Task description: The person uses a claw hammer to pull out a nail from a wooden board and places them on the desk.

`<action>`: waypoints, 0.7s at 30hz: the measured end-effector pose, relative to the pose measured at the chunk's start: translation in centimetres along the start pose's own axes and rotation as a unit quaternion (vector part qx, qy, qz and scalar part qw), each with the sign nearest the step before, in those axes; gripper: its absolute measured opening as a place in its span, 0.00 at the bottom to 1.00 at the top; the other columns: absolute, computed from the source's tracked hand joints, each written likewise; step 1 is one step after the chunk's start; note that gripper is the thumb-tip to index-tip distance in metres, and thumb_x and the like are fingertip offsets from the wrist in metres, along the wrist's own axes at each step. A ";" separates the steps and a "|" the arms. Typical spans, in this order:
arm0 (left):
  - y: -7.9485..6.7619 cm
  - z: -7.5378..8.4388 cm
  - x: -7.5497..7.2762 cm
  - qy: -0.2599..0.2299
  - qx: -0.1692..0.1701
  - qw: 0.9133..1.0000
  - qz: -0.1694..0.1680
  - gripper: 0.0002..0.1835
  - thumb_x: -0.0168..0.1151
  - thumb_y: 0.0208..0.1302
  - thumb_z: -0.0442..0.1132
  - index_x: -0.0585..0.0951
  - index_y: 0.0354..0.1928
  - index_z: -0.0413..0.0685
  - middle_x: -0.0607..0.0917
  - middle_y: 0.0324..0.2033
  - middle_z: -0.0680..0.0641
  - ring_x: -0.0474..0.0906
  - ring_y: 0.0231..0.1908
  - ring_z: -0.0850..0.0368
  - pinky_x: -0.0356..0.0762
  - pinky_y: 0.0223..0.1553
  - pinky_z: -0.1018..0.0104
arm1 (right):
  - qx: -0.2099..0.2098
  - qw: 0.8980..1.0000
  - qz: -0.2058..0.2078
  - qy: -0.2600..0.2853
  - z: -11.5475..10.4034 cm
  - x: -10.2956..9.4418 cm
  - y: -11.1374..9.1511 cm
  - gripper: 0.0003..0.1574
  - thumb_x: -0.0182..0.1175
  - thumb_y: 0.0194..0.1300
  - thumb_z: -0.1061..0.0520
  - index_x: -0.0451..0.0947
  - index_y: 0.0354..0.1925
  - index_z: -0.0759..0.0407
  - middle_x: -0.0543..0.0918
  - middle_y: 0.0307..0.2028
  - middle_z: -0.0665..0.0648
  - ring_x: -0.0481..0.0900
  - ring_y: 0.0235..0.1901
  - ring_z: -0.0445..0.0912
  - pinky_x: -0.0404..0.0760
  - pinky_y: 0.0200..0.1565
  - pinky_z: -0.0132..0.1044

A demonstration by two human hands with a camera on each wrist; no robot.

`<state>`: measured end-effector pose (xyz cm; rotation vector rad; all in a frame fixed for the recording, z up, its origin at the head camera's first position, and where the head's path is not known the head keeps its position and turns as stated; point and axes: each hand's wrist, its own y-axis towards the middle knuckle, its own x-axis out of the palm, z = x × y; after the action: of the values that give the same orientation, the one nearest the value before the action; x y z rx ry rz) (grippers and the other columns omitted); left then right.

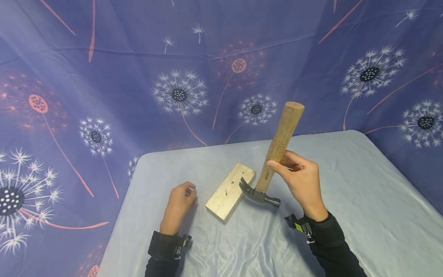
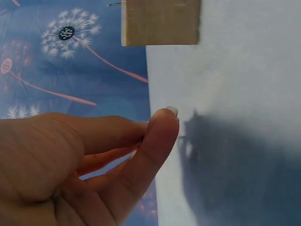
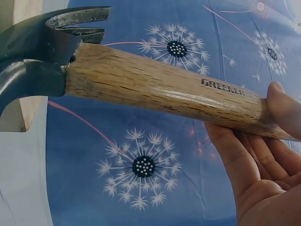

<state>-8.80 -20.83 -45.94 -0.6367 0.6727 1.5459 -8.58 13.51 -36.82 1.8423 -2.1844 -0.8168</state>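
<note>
Dandelion-print cloth (image 1: 135, 88): hung at far side, left and right. Left hand (image 1: 179, 204): held left of the block, thumb and forefinger brought together at the tips; whether anything is pinched cannot be told. Wooden block (image 1: 233, 193): laid slantwise on the pale-covered counter (image 1: 367, 192), between the hands; nails (image 1: 226, 192) set in its top. Hammer (image 1: 277, 148): held head down, claw directed left at the block's right edge, contact uncertain; handle tilted far and right, stamped "GREENER". Right hand (image 1: 302, 182): handle gripped between thumb and fingers.
</note>
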 end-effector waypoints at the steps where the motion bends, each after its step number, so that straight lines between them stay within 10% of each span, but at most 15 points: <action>1: 0.0 -0.1 0.1 0.000 -0.008 1.000 -0.006 0.15 0.62 0.63 0.31 0.79 0.51 0.37 0.81 0.25 0.49 0.79 0.21 0.58 0.75 0.24 0.67 | 0.002 1.000 -0.001 -0.002 0.1 0.0 0.0 0.19 0.70 0.58 0.50 0.84 0.50 0.42 0.86 0.37 0.47 0.83 0.38 0.42 0.78 0.41 0.38; 5: 0.0 -0.7 0.6 -0.004 -0.048 0.998 -0.031 0.23 0.63 0.62 0.33 0.75 0.59 0.39 0.80 0.22 0.48 0.78 0.20 0.57 0.75 0.26 0.64 | 0.010 1.000 -0.005 -0.008 0.2 -0.2 -0.1 0.20 0.70 0.57 0.51 0.84 0.50 0.43 0.86 0.37 0.48 0.83 0.39 0.42 0.77 0.41 0.37; 12: -0.2 -0.6 0.5 0.074 -0.071 0.994 -0.035 0.28 0.63 0.64 0.47 0.74 0.63 0.43 0.81 0.46 0.39 0.78 0.46 0.43 0.75 0.45 0.50 | 0.023 1.000 -0.016 -0.009 -1.2 -0.1 -0.2 0.22 0.70 0.58 0.53 0.83 0.52 0.47 0.86 0.38 0.50 0.82 0.39 0.42 0.78 0.43 0.37; 17: -0.2 0.4 -0.3 0.069 -0.019 0.997 -0.013 0.26 0.59 0.68 0.49 0.75 0.61 0.40 0.78 0.38 0.42 0.77 0.37 0.49 0.75 0.38 0.56 | 0.028 0.999 -0.028 -0.007 -2.7 0.4 -0.2 0.22 0.70 0.58 0.54 0.83 0.53 0.51 0.85 0.38 0.52 0.82 0.39 0.42 0.79 0.45 0.37; 21: -0.4 1.5 -0.1 0.022 0.040 0.997 -0.069 0.31 0.60 0.67 0.55 0.74 0.62 0.41 0.79 0.44 0.42 0.79 0.42 0.48 0.76 0.39 0.57 | 0.031 0.999 -0.029 -0.020 -2.8 0.7 -0.2 0.23 0.70 0.58 0.54 0.82 0.53 0.54 0.85 0.37 0.53 0.82 0.39 0.42 0.79 0.44 0.37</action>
<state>-8.44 -19.81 -44.89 -0.6453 0.7061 1.3729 -7.29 11.95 -34.74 1.9443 -2.2134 -0.8126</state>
